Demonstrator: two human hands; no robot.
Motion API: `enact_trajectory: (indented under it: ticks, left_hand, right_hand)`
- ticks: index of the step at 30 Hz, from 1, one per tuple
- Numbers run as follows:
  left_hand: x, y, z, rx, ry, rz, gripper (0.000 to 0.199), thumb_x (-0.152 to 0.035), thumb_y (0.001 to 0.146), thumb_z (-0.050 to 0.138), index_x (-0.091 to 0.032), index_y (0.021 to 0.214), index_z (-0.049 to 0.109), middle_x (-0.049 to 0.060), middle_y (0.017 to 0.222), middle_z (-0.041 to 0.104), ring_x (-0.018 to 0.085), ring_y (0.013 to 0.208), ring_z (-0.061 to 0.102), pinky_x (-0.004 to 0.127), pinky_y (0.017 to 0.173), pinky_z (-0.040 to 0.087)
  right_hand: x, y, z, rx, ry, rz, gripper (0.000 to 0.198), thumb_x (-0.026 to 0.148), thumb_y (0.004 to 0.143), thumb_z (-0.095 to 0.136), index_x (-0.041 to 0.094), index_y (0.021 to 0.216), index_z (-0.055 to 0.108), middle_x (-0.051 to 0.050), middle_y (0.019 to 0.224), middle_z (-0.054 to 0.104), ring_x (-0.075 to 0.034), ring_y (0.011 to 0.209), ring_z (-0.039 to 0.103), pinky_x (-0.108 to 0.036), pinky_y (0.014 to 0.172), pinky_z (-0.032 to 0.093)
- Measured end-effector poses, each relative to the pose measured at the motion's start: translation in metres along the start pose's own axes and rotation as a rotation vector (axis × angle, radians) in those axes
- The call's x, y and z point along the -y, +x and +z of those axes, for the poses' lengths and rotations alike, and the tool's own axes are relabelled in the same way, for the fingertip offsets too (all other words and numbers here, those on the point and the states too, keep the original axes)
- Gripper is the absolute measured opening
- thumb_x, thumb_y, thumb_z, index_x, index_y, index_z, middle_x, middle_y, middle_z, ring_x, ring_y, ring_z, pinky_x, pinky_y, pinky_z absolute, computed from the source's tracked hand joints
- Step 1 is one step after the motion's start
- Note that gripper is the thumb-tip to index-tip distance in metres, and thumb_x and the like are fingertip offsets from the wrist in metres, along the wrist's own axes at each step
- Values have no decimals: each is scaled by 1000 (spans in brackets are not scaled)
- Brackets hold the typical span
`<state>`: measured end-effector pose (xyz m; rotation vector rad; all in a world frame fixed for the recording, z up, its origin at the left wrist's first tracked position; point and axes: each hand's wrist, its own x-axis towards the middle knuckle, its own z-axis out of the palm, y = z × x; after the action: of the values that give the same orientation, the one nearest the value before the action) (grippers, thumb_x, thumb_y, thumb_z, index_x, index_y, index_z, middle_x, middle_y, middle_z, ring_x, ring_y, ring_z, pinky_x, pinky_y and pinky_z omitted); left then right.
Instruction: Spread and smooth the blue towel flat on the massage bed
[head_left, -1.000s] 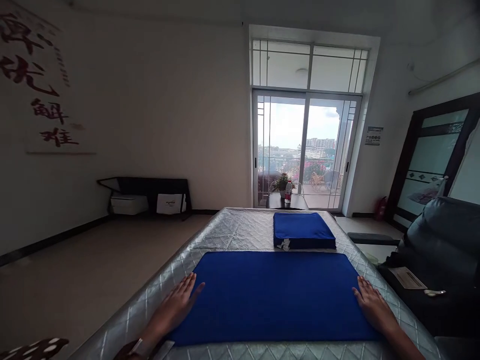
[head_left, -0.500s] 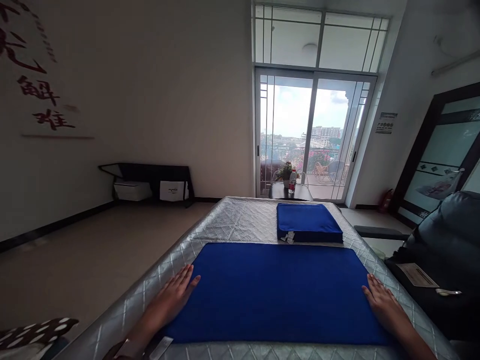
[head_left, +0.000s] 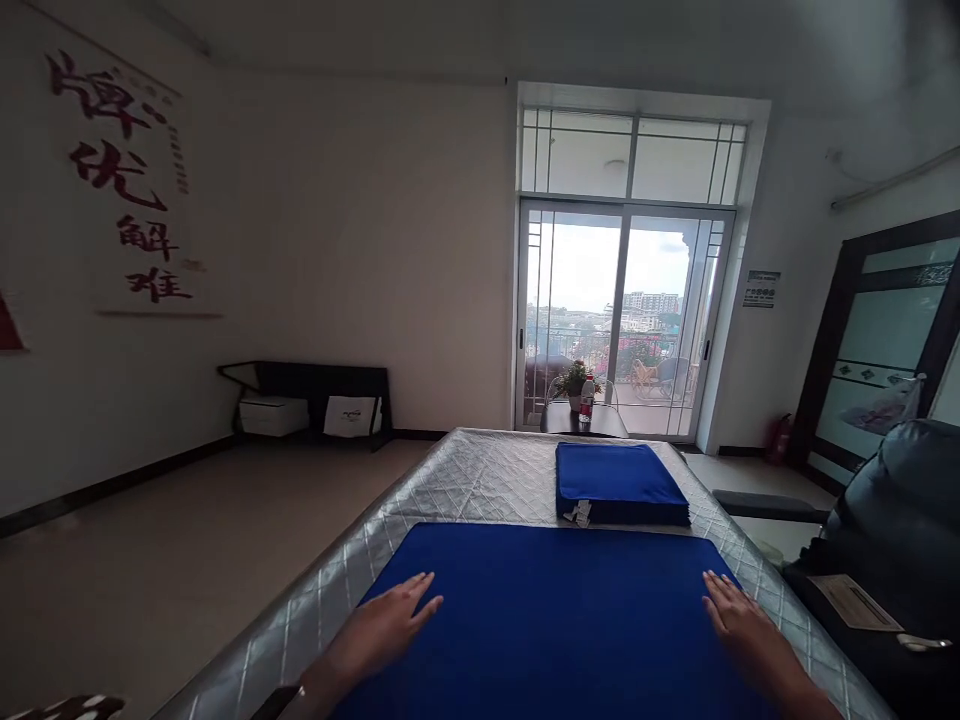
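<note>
A flat blue cloth point(head_left: 559, 620) lies spread over the silver quilted table cover point(head_left: 491, 470); its near edge is cut off by the bottom of the view. Over its left side is my left hand point(head_left: 390, 622), fingers stretched out and holding nothing. My right hand point(head_left: 742, 615) is at the cloth's right side, also with fingers extended and nothing held. Whether either palm presses on the cloth or hovers just above it, I cannot tell. Beyond the cloth sits a neat stack of folded blue cloths point(head_left: 621, 475), with white labels point(head_left: 579, 513) showing at its near left corner.
A small dark table point(head_left: 559, 420) with a potted plant point(head_left: 576, 382) and a bottle point(head_left: 587, 400) stands behind the covered table, before glass sliding doors point(head_left: 622, 320). At right is a black chair point(head_left: 892, 510) with a card point(head_left: 853, 602). A low black rack point(head_left: 322, 385) stands by the wall.
The camera has tilted upward, so the scene sits lower. Both hands have moved inward from the side edges over the cloth, fingers still extended.
</note>
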<state>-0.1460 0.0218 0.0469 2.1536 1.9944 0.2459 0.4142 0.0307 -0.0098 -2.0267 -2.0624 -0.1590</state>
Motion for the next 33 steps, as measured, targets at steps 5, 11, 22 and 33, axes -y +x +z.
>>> enact_trajectory:
  ticks: [5,11,22,33]
  left_hand:
    - [-108,36,0,-68,-25,210,50,-46,98,33,-22,132,61,8,139,61,24,125,58,38,106,45]
    - [-176,106,63,-237,16,472,55,-40,104,18,-15,143,49,14,149,49,23,141,41,44,116,35]
    - [-166,139,117,-260,74,442,61,-45,104,14,-12,151,35,15,154,41,25,146,30,49,120,27]
    - [-171,133,106,-235,109,452,63,-49,104,15,-11,149,39,15,154,40,25,145,31,47,119,29]
  right_hand:
    - [127,34,-29,102,174,-176,58,35,96,23,10,142,50,-11,147,49,-21,140,39,-40,119,25]
    - [218,80,-3,108,258,-288,56,24,96,26,7,147,42,-14,154,39,-21,144,31,-37,120,22]
    - [216,97,36,151,234,-296,60,31,98,25,11,154,24,-10,161,21,-24,149,19,-43,121,14]
    - [215,97,39,131,229,-278,59,29,98,22,10,154,26,-11,161,23,-22,149,18,-42,120,16]
